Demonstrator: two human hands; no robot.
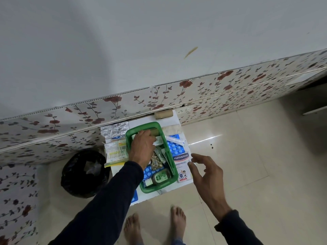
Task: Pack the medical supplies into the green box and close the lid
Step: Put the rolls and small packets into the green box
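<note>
The green box [174, 171] stands open on a small white table [177, 119]. In its near end lie a green antiseptic bottle [159, 177], foil sachets [160, 157] and a blue blister pack [146, 171]. My left hand [141, 147] reaches into the far end, its fingers closed over a white tube [159, 140] that lies across the box. My right hand [205, 172] hovers open just right of the Hansaplast plaster packet [182, 167], holding nothing. The packet lies beside the box's right wall, with another blue blister pack [175, 149] beyond it.
Left of the box lie a silver blister strip [115, 129] and a yellow-green packet [115, 152]. A brown roll [163, 114] and white gauze [172, 129] sit at the table's far side. A black-lined bin [83, 174] stands on the floor at left. My bare feet [154, 225] are near the table.
</note>
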